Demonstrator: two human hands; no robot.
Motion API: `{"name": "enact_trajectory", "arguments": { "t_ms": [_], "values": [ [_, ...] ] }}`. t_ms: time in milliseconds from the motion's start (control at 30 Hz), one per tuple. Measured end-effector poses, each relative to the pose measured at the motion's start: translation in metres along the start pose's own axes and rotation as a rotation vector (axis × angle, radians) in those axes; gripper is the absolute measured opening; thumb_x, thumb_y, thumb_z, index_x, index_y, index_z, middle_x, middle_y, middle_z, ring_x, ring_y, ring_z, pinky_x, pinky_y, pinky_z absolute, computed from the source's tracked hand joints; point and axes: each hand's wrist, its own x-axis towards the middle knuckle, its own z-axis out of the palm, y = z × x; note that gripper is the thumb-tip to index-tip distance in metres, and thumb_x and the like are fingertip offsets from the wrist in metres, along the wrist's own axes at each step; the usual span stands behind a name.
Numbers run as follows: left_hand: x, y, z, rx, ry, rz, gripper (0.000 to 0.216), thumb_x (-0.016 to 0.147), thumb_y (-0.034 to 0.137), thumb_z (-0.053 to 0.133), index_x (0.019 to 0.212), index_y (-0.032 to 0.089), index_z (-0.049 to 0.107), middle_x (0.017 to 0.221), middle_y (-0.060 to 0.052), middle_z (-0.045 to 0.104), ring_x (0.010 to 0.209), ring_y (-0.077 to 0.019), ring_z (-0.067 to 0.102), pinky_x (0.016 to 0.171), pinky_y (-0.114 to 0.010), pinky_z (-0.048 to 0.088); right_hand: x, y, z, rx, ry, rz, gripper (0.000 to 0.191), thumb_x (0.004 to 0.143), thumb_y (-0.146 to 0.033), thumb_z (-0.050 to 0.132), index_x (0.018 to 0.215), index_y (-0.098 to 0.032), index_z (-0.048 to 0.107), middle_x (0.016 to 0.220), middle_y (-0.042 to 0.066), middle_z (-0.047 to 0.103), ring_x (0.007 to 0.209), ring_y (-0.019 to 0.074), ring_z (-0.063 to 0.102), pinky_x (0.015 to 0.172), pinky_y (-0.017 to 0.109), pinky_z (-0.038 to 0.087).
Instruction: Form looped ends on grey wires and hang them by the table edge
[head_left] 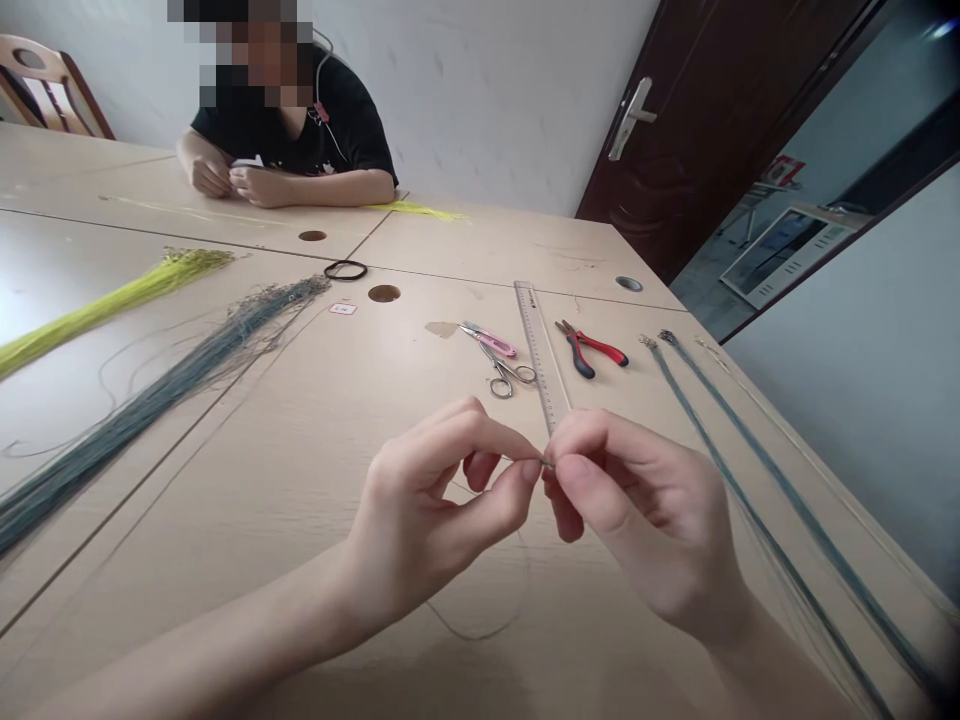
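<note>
My left hand point(442, 490) and my right hand point(637, 510) meet above the wooden table point(285, 470), fingertips touching. Both pinch a thin thread point(487, 625) whose loose end loops down onto the table below my hands. Something tiny sits between the fingertips; I cannot make it out. A clear ruler point(538, 350) lies just beyond my right hand. Small scissors point(501, 368) with a pink snipper point(491, 340) lie beside it, and red-handled pliers point(592, 350) lie to its right.
A grey-blue bundle of strands point(150, 400) and a yellow-green bundle point(105, 300) lie at the left. Two finished grey-blue strands point(750, 480) run along the right edge. A black ring point(346, 270) lies near the cable holes. A person in black sits across the table point(300, 140); a dark door point(690, 130) stands at the right.
</note>
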Motion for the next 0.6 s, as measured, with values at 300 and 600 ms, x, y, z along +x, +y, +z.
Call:
{"name": "enact_trajectory", "arguments": {
  "t_ms": [300, 600],
  "values": [
    [-0.0009, 0.002, -0.0007, -0.079, -0.02, -0.016, 0.01, 0.078, 0.01, 0.056, 0.073, 0.017, 0.06, 0.057, 0.002, 0.05, 0.052, -0.0087, 0.042, 0.048, -0.024, 0.036, -0.0012, 0.0002, 0.0022, -0.04, 0.085, -0.103, 0.014, 0.083, -0.014, 0.051, 0.071, -0.021, 0.054, 0.058, -0.004, 0.05, 0.049, 0.0084, 0.048, 0.043, 0.022, 0.039],
    [-0.0025, 0.0088, -0.0019, -0.126, 0.005, -0.056, 0.011, 0.077, 0.01, 0.057, 0.069, 0.017, 0.059, 0.054, 0.003, 0.048, 0.048, -0.0075, 0.041, 0.043, -0.022, 0.033, -0.0025, -0.0022, 0.0018, -0.038, 0.081, -0.186, 0.013, 0.082, -0.009, 0.053, 0.073, -0.019, 0.055, 0.06, -0.003, 0.051, 0.053, 0.0082, 0.049, 0.045, 0.023, 0.04]
  ]
}}
